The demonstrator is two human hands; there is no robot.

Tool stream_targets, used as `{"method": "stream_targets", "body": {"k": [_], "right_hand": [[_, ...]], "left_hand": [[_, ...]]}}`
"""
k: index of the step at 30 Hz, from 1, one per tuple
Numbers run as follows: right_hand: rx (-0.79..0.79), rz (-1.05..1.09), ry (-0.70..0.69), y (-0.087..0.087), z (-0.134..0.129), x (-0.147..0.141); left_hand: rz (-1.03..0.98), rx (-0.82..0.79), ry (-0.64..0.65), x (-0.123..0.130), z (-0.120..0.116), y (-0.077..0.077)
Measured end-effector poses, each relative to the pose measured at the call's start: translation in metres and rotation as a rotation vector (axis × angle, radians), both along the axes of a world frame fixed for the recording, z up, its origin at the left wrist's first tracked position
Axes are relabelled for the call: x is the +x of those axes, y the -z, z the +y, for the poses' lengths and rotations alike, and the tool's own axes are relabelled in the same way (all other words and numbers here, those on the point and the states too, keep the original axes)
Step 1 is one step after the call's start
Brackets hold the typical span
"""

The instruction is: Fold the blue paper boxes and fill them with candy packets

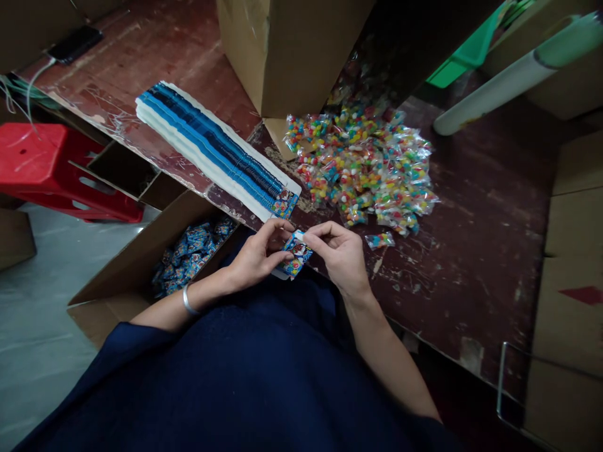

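Printed box (298,252) gripped by left hand (257,256) and pinched at its white end by right hand (345,258), near the worktop (447,270). At left, open carton (134,254) holding heaped blue packs (188,254); beyond, clear sachets (367,166) of colourful sweets.

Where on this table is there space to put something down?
The widest bare stretch of table is right of the candy packets, on the near side of the white tube. Another lies between the black device and blue cards. It's crowded where cards, packets and tall carton meet.
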State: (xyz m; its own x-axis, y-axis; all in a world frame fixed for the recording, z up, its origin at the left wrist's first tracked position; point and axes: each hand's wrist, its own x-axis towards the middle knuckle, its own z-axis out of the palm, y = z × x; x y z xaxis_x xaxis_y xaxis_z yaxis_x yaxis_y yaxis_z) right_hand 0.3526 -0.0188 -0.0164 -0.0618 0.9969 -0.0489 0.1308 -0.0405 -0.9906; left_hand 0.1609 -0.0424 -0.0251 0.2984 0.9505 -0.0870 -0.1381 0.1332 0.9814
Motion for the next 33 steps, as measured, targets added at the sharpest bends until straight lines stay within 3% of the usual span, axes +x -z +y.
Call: {"method": "stream_targets", "body": {"k": [11, 17, 20, 21, 23, 25, 26, 29, 33], "right_hand": [[-0.044, 0.011, -0.001, 0.009, 0.004, 0.005], [0.232, -0.143, -0.050, -0.003, -0.009, 0.002], [0.278, -0.223, -0.120, -0.004, -0.014, 0.016], [0.284, -0.268, -0.097, -0.002, -0.014, 0.026], [0.309, -0.441, 0.077, 0.004, -0.014, 0.053], [0.345, -0.719, 0.323, 0.013, -0.013, 0.086], [0.350, -0.871, 0.369, 0.018, -0.014, 0.101], [0.334, -1.105, 0.347, 0.037, -0.016, 0.133], [0.382, -1.157, 0.322, 0.053, -0.017, 0.140]], "left_hand": [[-0.011, -0.008, 0.072, -0.001, 0.003, -0.005], [-0.093, -0.092, 0.024, 0.004, 0.003, -0.005], [-0.136, -0.179, 0.010, 0.005, 0.002, -0.001], [-0.143, -0.209, 0.002, 0.004, 0.002, 0.002], [-0.119, -0.261, 0.024, -0.001, 0.004, 0.007], [-0.027, -0.274, 0.128, -0.010, 0.008, 0.011], [0.041, -0.256, 0.196, -0.016, 0.010, 0.013], [0.289, -0.127, 0.417, -0.038, 0.020, 0.012], [0.485, 0.032, 0.760, -0.061, 0.032, 0.001]]}}
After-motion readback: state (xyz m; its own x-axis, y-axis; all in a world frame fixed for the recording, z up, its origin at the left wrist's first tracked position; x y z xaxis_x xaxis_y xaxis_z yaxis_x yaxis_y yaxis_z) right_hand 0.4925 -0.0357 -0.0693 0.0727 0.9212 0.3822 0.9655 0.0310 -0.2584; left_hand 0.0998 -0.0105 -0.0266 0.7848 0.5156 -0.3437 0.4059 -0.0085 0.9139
